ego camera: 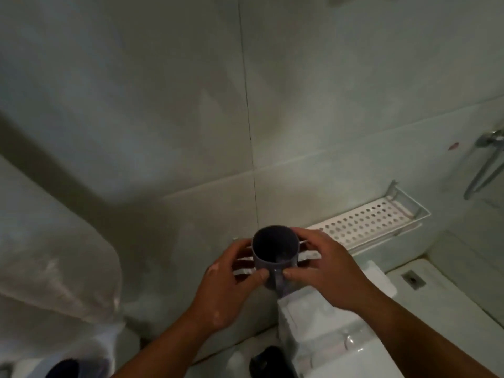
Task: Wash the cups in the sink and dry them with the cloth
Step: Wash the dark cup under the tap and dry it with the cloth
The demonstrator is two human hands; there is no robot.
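A dark grey-purple cup [274, 248] with a handle toward me is held upright between both hands, in front of the tiled wall. My left hand [231, 279] grips its left side, thumb on the front by the handle. My right hand [324, 271] grips the right side, thumb touching the handle. The cup's mouth faces up and its inside looks dark. A second dark cup [64, 368] shows at the bottom left edge. No cloth or sink basin is plainly visible.
A white perforated wall shelf [373, 222] runs behind the cup to the right. A white toilet tank [338, 328] sits below my right hand. Chrome shower fittings [488, 159] hang at far right. A clear plastic sheet [54, 257] bulges at left.
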